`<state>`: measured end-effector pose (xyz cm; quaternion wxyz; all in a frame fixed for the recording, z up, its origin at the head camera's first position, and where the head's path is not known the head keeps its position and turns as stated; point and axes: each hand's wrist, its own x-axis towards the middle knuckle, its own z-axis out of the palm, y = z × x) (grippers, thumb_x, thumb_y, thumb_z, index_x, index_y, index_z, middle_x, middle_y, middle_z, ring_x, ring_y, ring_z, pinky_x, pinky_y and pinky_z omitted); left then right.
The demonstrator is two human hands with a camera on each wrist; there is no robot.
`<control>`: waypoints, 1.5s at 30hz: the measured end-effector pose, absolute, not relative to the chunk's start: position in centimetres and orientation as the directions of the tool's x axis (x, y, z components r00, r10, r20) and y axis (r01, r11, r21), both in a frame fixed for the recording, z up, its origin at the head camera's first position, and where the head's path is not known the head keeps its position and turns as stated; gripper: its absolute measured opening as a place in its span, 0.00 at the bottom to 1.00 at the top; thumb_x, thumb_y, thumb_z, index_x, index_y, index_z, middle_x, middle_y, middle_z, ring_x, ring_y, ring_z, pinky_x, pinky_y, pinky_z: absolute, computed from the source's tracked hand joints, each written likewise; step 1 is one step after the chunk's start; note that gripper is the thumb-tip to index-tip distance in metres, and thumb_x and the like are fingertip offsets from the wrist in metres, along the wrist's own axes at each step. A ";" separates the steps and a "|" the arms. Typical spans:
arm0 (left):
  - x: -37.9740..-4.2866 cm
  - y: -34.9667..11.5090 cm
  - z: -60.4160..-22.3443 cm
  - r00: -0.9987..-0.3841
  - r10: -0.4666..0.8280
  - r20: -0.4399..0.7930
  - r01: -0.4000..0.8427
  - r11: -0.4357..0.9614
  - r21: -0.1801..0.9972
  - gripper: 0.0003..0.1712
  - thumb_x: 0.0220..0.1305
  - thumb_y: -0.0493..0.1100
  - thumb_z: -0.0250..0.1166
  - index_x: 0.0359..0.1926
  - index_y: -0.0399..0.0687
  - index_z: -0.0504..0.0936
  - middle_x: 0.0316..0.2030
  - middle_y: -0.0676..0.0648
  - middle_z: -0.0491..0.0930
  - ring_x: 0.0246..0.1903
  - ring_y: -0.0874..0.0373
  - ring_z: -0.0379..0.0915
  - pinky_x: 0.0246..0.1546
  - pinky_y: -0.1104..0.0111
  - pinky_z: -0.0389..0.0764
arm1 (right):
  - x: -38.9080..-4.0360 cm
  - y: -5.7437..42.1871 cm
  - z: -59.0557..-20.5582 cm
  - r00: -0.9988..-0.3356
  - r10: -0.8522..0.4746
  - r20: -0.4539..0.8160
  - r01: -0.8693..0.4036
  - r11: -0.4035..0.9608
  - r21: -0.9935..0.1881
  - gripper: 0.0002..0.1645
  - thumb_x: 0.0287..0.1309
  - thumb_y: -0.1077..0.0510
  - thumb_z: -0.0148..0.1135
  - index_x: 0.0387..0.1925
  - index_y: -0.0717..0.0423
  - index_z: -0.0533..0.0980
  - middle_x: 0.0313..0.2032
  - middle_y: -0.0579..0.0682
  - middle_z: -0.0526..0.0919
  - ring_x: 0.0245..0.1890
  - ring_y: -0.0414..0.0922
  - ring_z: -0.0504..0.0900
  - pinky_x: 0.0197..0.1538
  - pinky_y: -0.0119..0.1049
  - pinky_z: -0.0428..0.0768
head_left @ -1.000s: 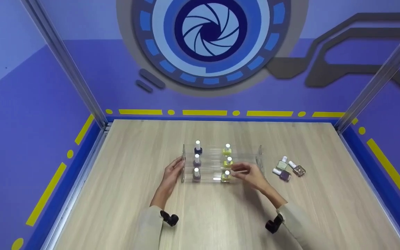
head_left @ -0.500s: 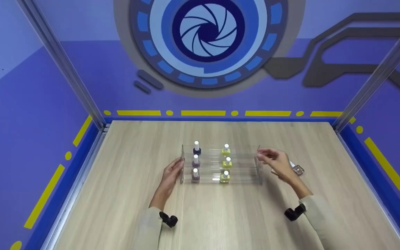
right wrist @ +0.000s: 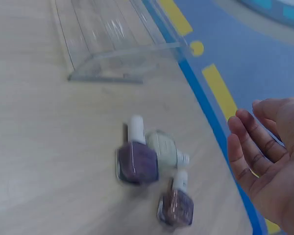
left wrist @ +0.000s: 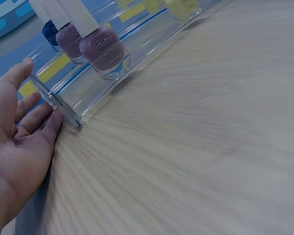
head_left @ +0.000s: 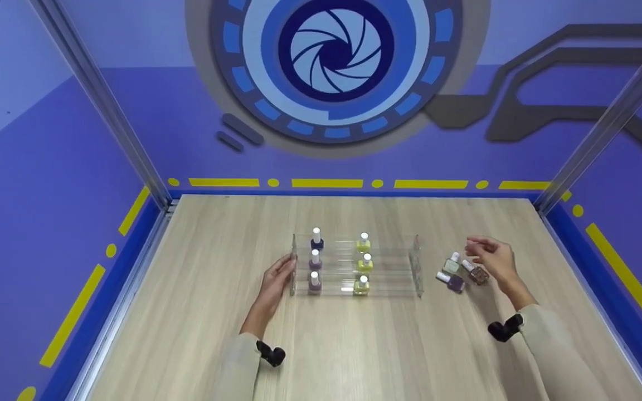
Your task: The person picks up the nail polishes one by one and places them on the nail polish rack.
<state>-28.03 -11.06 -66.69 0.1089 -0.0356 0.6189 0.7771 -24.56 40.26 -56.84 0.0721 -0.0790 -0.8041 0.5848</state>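
Wood-grain counter [head_left: 332, 351]: beneath all fingers.
Clear acrylic rack [head_left: 336, 271]: touched by loosely extended fingers of left hand [head_left: 275, 280], probably for steadying.
Loose nail-polish bottles [head_left: 451, 267]: near relaxed, empty fingers of right hand [head_left: 497, 260], perhaps for easy reach.

A rack [head_left: 416, 270] on the table [head_left: 321, 345] holds six bottles [head_left: 315, 260], the left hand [head_left: 274, 281] at its left end. Right of the rack, three more bottles [head_left: 455, 283] lie near the right hand [head_left: 495, 260].
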 end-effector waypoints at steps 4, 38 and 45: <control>-28.0 -11.1 -66.6 -0.975 0.132 -0.179 -0.203 -0.200 0.958 0.33 0.75 0.51 0.61 0.74 0.40 0.67 0.74 0.40 0.66 0.77 0.47 0.58 0.80 0.56 0.60 | -24.6 41.6 -57.6 -0.964 0.265 0.007 0.085 0.333 -0.939 0.21 0.73 0.62 0.58 0.57 0.76 0.75 0.33 0.36 0.89 0.32 0.29 0.86 0.39 0.25 0.87; -28.0 -11.0 -66.8 -0.981 0.103 -0.163 -0.181 -0.194 0.964 0.31 0.75 0.50 0.62 0.71 0.40 0.70 0.70 0.40 0.72 0.70 0.54 0.69 0.77 0.57 0.65 | -23.8 40.4 -64.6 -0.902 0.429 0.051 0.274 0.660 -0.699 0.17 0.65 0.56 0.66 0.50 0.63 0.85 0.39 0.59 0.88 0.37 0.47 0.79 0.47 0.45 0.69; -28.0 -10.9 -66.7 -0.981 0.107 -0.161 -0.180 -0.202 0.963 0.32 0.75 0.50 0.62 0.72 0.38 0.70 0.72 0.40 0.71 0.74 0.49 0.63 0.78 0.56 0.63 | -23.2 40.7 -64.4 -0.884 0.466 -0.038 0.320 0.545 -0.775 0.21 0.68 0.56 0.63 0.55 0.67 0.81 0.52 0.66 0.84 0.41 0.40 0.79 0.38 0.19 0.72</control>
